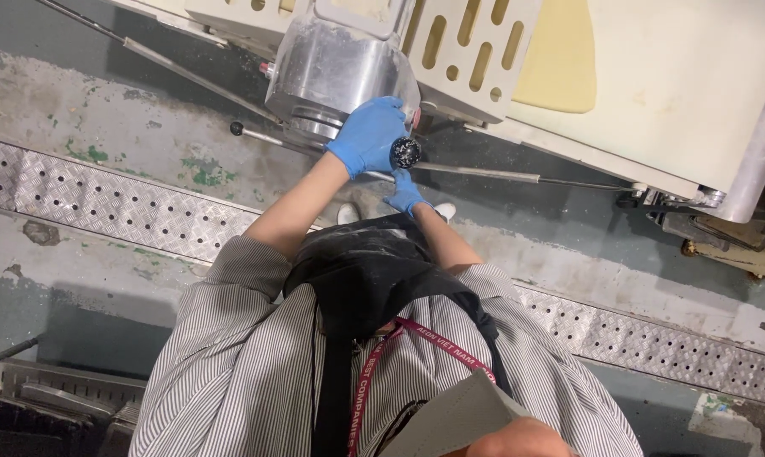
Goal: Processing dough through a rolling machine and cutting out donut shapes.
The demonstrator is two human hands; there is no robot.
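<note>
The left hand (pixel 370 135) wraps a round knob (pixel 406 152), which sits just right of its fingertips, against the metal housing (pixel 340 72) behind them. The right hand (pixel 406 195) rests just below the knob on a thin rod (pixel 484 174) running rightward. A slotted guard (pixel 471 42) lies beyond, dough sheet (pixel 560 55) farther right.

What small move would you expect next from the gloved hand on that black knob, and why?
Probably a slight turn of the round black knob: the left hand in its blue glove already cups it beside the shiny metal housing, while the right hand rests on the thin metal rod.
</note>
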